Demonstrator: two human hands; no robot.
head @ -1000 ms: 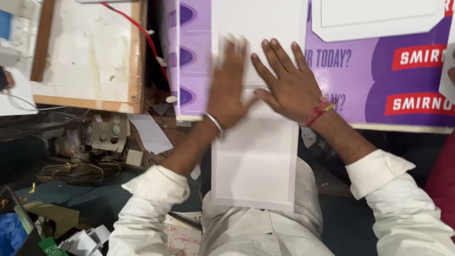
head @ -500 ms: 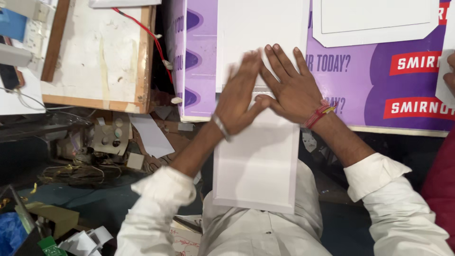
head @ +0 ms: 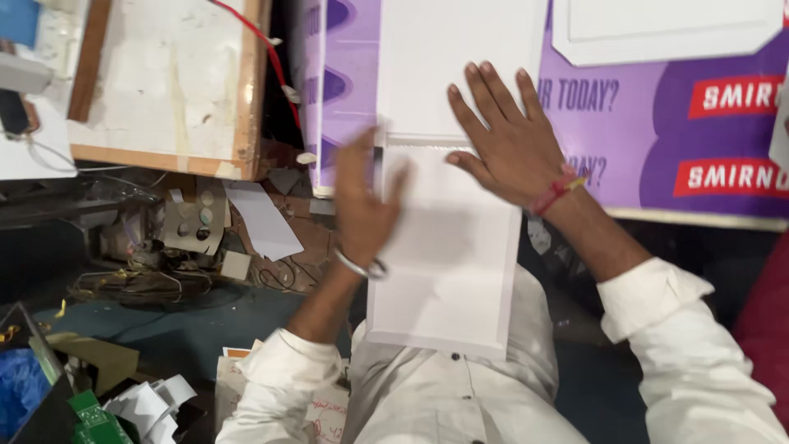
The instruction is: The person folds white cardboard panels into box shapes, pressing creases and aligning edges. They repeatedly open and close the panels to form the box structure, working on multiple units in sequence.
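Note:
A long white rectangular board (head: 448, 271) lies across a purple printed sheet (head: 625, 107) and overhangs toward my lap. My right hand (head: 505, 140), with a red thread at the wrist, presses flat on the board near a ridged seam across it, fingers spread. My left hand (head: 362, 201), wearing a metal bangle, is blurred at the board's left edge, fingers extended and touching the edge; it grips nothing that I can see.
A second white cut-out panel (head: 666, 29) lies on the purple sheet at the top right. A worn wooden-framed board (head: 164, 82) with a red wire sits at the left. Paper scraps (head: 263, 218), wires and cardboard clutter the floor below.
My left hand has slid off the board's middle, down and to the left edge. My right hand stays pressed on the board.

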